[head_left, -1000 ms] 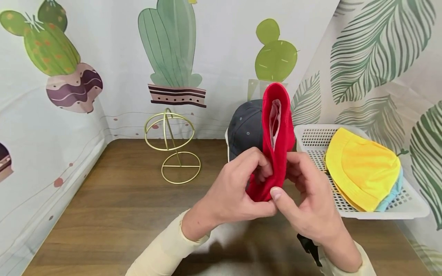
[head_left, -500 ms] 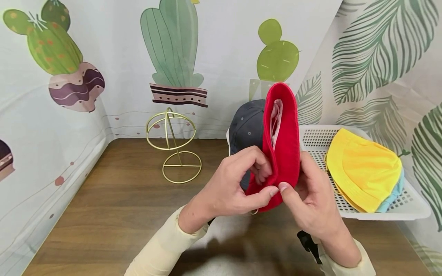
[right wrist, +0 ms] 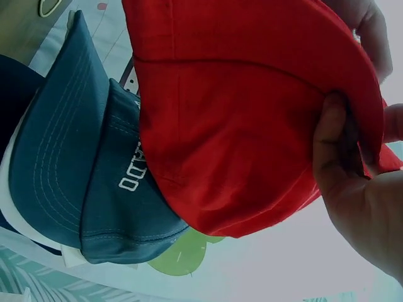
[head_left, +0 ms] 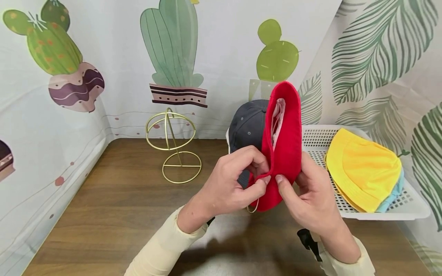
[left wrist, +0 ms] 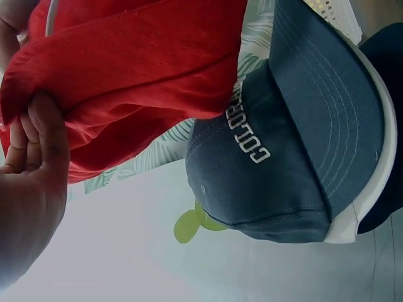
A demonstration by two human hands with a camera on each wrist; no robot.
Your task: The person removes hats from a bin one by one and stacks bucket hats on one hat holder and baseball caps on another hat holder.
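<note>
A red bucket hat is held up on its side in front of me, its pale lining showing through the narrow opening. My left hand pinches the near left part of its rim, thumb against curled fingers. On the other side my right hand grips the brim, thumb on the inner face and fingers behind. A thin pale cord loop hangs below the hat near the left hand. Directly behind stands a dark blue-grey baseball cap with white lettering, partly hidden by the hat; the left wrist view shows its visor over a white edge.
A gold wire hat stand stands bare at the back left of the wooden table. At right, a white perforated basket holds a yellow bucket hat with a light blue one beneath. Printed cloth hangs behind.
The red hat has turned so more of the brim's inner face shows, and its top has shifted slightly right. Both thumbs have moved up along the rim. The cord loop has come into view.
</note>
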